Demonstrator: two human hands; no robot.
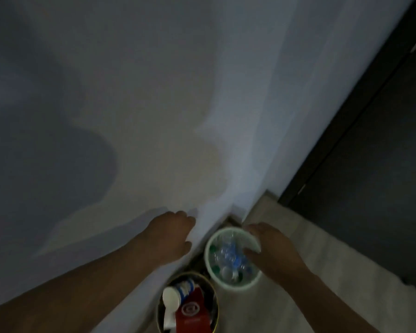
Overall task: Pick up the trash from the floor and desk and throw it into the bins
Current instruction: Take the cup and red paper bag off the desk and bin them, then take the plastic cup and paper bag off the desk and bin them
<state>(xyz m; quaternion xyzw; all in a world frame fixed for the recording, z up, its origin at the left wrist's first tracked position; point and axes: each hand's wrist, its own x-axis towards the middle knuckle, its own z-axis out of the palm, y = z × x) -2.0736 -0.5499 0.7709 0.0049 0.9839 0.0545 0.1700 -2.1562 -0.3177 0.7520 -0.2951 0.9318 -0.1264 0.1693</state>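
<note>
A white round bin [210, 260] stands on the floor in the wall corner, with several clear plastic bottles [228, 255] inside. My right hand [271, 251] hovers over the bin's right rim with relaxed, spread fingers and its thumb near the bottles; it holds nothing that I can see. My left hand [171, 234] is beside the wall to the left of the bin, fingers loosely curled and empty. Nearer to me stands a dark bin with a gold rim [214, 299], which holds a red carton [190, 313] and a white and blue container [178, 292]. The view is dim and blurred.
A pale wall [154, 116] fills the left and top. A dark cabinet or door [370, 176] stands at the right. Light floor [310, 255] runs between the bins and the dark cabinet.
</note>
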